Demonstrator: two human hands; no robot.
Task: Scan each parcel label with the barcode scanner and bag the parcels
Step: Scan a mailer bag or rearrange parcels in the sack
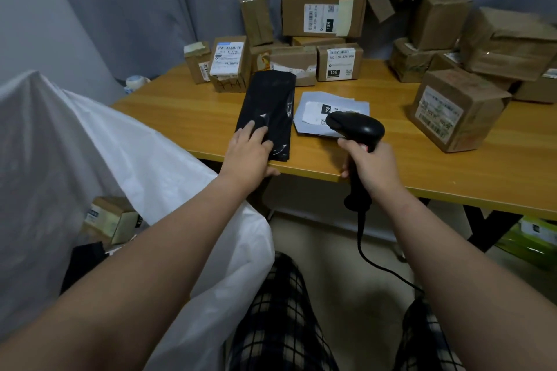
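On wooden table [187, 105], left hand [248, 150] touches glossy black mailer [268, 105].

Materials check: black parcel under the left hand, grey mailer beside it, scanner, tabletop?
Black parcel: thin glossy plastic film, by its wrinkles and sharp glints.
Grey mailer: likely matte poly bag, flat and creased, with a paper label stuck on.
Scanner: hard black moulded plastic, satin sheen.
Tabletop: wood-look, probably laminate given even grain and smooth sheen; veneer possible.
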